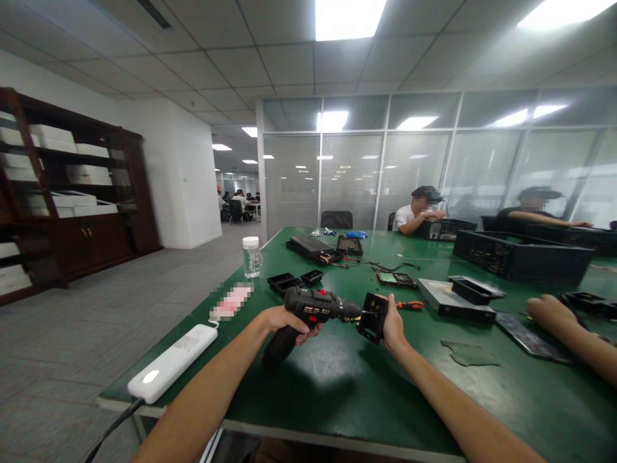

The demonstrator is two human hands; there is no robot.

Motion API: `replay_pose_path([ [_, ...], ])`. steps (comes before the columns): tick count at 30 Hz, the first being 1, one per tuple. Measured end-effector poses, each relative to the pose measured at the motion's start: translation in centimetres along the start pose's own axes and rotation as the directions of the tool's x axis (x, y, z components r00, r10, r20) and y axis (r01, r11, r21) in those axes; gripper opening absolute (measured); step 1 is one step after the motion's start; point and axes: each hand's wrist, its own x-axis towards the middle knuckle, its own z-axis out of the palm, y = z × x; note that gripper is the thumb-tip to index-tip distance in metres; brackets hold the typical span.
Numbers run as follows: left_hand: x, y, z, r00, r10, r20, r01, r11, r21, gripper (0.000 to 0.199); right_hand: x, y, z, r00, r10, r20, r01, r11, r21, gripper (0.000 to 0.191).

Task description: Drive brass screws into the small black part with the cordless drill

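A green table (318,402) is seen across the lower half of the frame, with a dark cabinet (103,238) at the left edge. Just below the centre, a drill (311,305) is gripped by the left hand (292,319), the fingers wrapped around its handle. A black housing (372,318), right of the drill, is held upright by the right hand (393,325), and the drill's bit is aimed at its open side; whether contact is made cannot be told. A screwdriver (411,305) is seen just beyond the right hand. A bottle (251,258) and a power strip (173,365) are placed left of centre. At the right edge, another person's hand (552,313) is seen near a metal plate (530,335).
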Motion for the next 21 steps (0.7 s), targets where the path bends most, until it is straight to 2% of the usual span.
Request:
replay_pose_path([
  [3,0.01,0.03,-0.01,1.0,0.006,-0.003,-0.006,1.0,0.017,0.038,0.07,0.05,-0.08,1.0,-0.026,0.004,0.026,1.0,-0.011,0.05],
  [8,0.04,0.0,-0.02,1.0,0.003,-0.003,-0.003,1.0,0.006,0.038,0.08,0.07,-0.13,1.0,0.005,0.021,-0.005,1.0,-0.012,0.051],
  [21,0.04,-0.14,-0.06,1.0,-0.015,-0.017,0.015,1.0,-0.024,0.038,0.22,0.22,-0.23,0.999,-0.002,0.036,0.003,1.0,-0.018,0.05],
])
